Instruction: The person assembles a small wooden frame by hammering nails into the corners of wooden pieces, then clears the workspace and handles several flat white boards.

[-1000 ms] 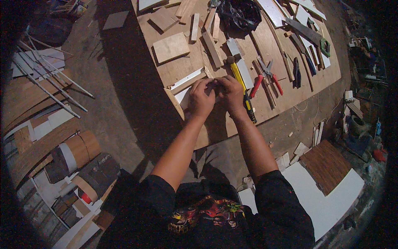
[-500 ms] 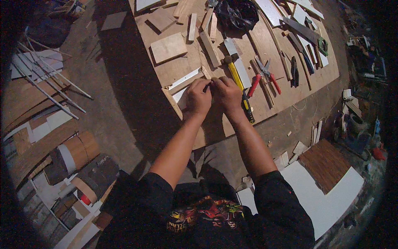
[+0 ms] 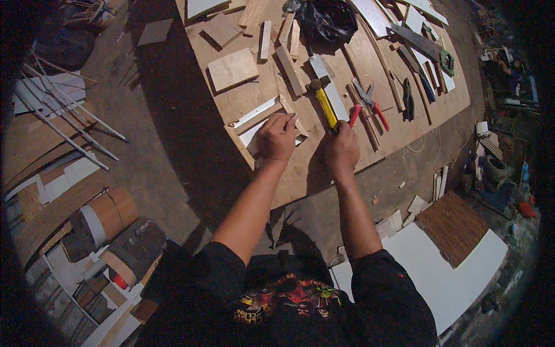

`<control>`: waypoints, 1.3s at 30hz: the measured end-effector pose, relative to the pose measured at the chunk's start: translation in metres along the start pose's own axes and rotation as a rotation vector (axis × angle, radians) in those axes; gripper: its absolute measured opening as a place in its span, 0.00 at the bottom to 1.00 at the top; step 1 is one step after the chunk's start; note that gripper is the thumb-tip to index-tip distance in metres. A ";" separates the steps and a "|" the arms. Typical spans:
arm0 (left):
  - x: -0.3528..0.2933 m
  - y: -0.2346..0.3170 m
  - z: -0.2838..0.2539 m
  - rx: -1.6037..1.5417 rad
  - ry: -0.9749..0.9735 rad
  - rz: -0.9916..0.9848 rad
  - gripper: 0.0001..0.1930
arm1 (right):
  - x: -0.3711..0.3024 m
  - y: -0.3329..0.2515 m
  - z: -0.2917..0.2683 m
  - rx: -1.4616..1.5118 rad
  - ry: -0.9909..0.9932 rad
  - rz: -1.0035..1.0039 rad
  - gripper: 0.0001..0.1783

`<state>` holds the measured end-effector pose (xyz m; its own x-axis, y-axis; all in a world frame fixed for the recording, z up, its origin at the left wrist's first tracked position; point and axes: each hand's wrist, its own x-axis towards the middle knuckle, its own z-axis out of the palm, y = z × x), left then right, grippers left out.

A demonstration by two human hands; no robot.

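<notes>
A small wooden frame [image 3: 239, 147] with white strips in it lies near the front left edge of the workbench. My left hand [image 3: 277, 139] rests over this frame, fingers pinched together at its right side; whatever they hold is too small to make out. To the right, my right hand [image 3: 342, 148] is closed around the handle of a hammer [image 3: 325, 107]. The hammer has a yellow handle with a dark grip, and its head points away from me, still lying on the bench. Beside it lies a flat metal blade [image 3: 335, 99], partly under the hammer.
Red-handled snips [image 3: 368, 106], black pliers [image 3: 409, 100] and a green-handled saw [image 3: 425, 47] lie on the right of the plywood bench [image 3: 287, 185]. Wood offcuts [image 3: 232, 69] and a black plastic bag [image 3: 324, 22] occupy the far side. Boards [image 3: 454, 228] lie on the floor at right.
My right hand has left the left hand's fingertips and moved right and nearer, onto the hammer's handle. My left hand stays pinched at the frame.
</notes>
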<state>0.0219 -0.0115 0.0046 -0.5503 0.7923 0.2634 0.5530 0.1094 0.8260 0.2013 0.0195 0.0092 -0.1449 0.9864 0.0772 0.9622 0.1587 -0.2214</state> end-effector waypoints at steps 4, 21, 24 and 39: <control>-0.002 -0.002 -0.001 0.053 -0.011 0.000 0.04 | 0.006 -0.010 -0.023 0.138 -0.074 0.037 0.23; -0.003 0.000 -0.008 0.061 -0.009 0.059 0.06 | -0.078 -0.026 -0.079 0.563 -0.169 -0.183 0.33; -0.003 0.001 -0.006 0.068 0.004 0.005 0.06 | -0.074 -0.027 -0.079 0.467 -0.231 -0.193 0.32; -0.007 0.006 -0.009 0.105 -0.041 -0.073 0.06 | -0.075 -0.031 -0.080 0.474 -0.185 -0.208 0.33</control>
<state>0.0233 -0.0215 0.0127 -0.5663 0.8039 0.1820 0.5759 0.2279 0.7851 0.2005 -0.0633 0.0883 -0.4002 0.9164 0.0029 0.7059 0.3103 -0.6367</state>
